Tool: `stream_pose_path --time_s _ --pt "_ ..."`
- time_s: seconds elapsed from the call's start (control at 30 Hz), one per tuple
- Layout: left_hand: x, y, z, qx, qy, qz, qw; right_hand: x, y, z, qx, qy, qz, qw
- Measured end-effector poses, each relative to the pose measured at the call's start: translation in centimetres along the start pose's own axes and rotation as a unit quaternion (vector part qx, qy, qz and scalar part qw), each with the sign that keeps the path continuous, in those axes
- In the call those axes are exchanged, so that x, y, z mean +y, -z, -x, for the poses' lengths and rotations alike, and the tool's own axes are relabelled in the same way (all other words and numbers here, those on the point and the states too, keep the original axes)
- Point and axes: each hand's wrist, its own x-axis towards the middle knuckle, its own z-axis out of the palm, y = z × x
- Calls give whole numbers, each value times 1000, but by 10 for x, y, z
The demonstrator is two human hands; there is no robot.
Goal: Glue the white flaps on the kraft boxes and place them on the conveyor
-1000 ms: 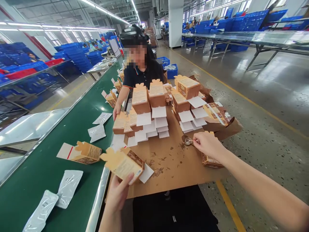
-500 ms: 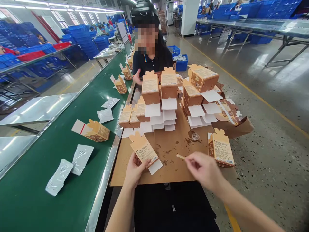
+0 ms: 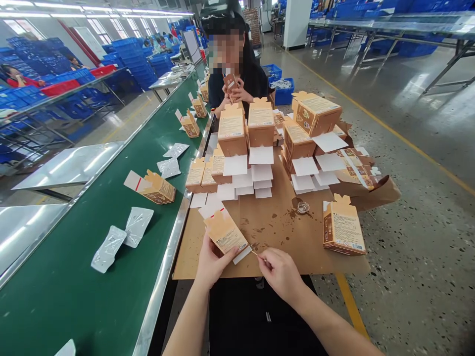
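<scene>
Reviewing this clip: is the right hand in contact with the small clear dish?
Apart. The head view shows brown cardboard plainly between the right hand and the dish.

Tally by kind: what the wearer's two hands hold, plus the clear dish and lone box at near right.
Boxes: 2 (held box in left hand; lone box)
Sticks: 1 (thin stick in right hand)
Dishes: 1 (clear dish)
Total: 4

Smooth, matt cardboard box (image 3: pixel 225 231)
</scene>
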Motion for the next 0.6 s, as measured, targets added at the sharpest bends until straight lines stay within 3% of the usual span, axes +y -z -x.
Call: stream_pose_path --time_s 0.1,0.23,0.47,0.53,0.6 --pt "0 4 10 -19 -36 -91 995 -4 23 14 25 -12 -9 1000" --pt "-5 11 22 -19 -36 -170 985 -11 48 36 55 -40 -25 997" --pt "-8 7 22 -23 -46 -208 977 -20 48 42 74 -65 -78 992" --pt "-5 16 18 3 -57 -219 974 -20 46 39 78 -63 -87 991" --pt "-3 40 11 76 -65 -215 971 -18 47 39 88 -64 -88 990"
